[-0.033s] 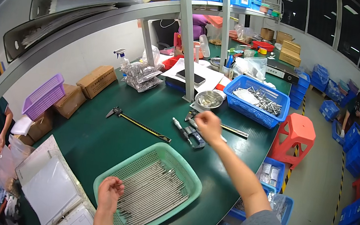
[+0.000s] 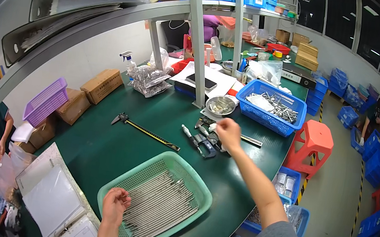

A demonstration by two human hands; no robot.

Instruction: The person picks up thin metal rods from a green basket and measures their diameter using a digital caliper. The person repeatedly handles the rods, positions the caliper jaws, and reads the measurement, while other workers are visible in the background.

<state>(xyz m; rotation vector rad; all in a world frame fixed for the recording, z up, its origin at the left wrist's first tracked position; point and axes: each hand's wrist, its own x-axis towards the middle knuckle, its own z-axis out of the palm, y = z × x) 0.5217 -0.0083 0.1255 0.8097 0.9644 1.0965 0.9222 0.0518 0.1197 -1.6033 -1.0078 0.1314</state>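
Observation:
My left hand (image 2: pixel 115 203) is curled at the left side of a green perforated basket (image 2: pixel 206 186), its thumb and fingers drawn together. Whether it holds anything is too small to tell. Slim metal rods (image 2: pixel 161 206) lie side by side in that basket. My right hand (image 2: pixel 229 134) hovers over measuring tools beyond the basket, fingers closed. A small white piece shows at its fingertips, but I cannot make out what it is. Below and left of this hand lies a micrometer (image 2: pixel 199 142). Partly behind the hand is a digital caliper (image 2: pixel 251 140). Another caliper (image 2: pixel 152 134) lies further left.
A blue basket of metal parts (image 2: pixel 244 107) and a metal bowl (image 2: pixel 220 105) stand at the back. A shelf post (image 2: pixel 199 48) rises from the table. A red stool (image 2: pixel 314 139) stands right of the table's edge. An open binder (image 2: pixel 52 196) lies at left.
My right hand has shifted slightly right and nearer to me, and the white piece at its fingertips now shows. My left hand stays almost where it was.

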